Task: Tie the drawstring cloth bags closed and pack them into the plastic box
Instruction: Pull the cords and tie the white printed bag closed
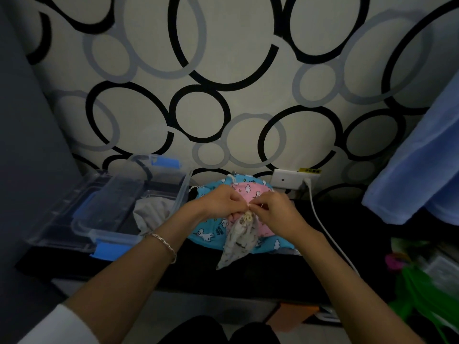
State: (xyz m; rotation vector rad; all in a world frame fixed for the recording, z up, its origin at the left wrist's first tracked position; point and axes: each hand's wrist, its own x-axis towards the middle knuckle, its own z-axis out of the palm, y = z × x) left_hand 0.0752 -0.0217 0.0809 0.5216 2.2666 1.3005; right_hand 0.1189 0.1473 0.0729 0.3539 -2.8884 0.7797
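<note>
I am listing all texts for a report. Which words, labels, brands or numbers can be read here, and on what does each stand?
Yellow label above the white wall socket: dark characters, too blurred to read.
Blue cartoon-print bag: small dark print, too small to read.
No text here is legible.

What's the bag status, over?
Both pinching: left hand, right hand on drawstring of grey bag. Bag hanging, not yet boxed. Open plastic box at left.
</note>
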